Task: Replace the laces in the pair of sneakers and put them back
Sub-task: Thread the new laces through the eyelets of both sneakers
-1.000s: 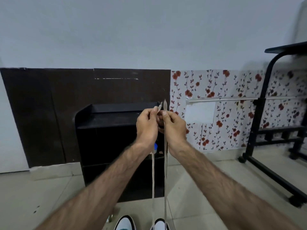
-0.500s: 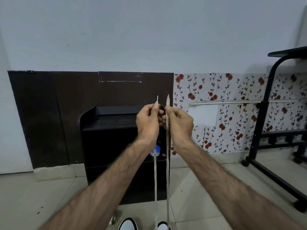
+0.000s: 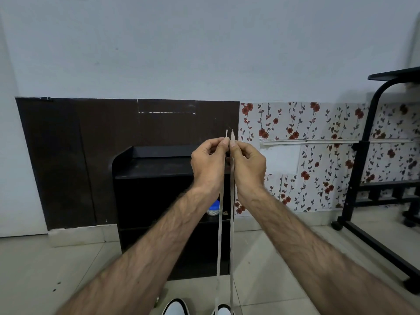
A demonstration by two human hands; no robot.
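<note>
Both hands up in front of the black shelf (image 3: pixel 159 201): left hand (image 3: pixel 208 163) and right hand (image 3: pixel 247 164) each pinching one end of the lace (image 3: pixel 231 223), tips side by side, strands hanging toward the sneakers (image 3: pixel 176 308) on the floor, probably threaded into the right one
</note>
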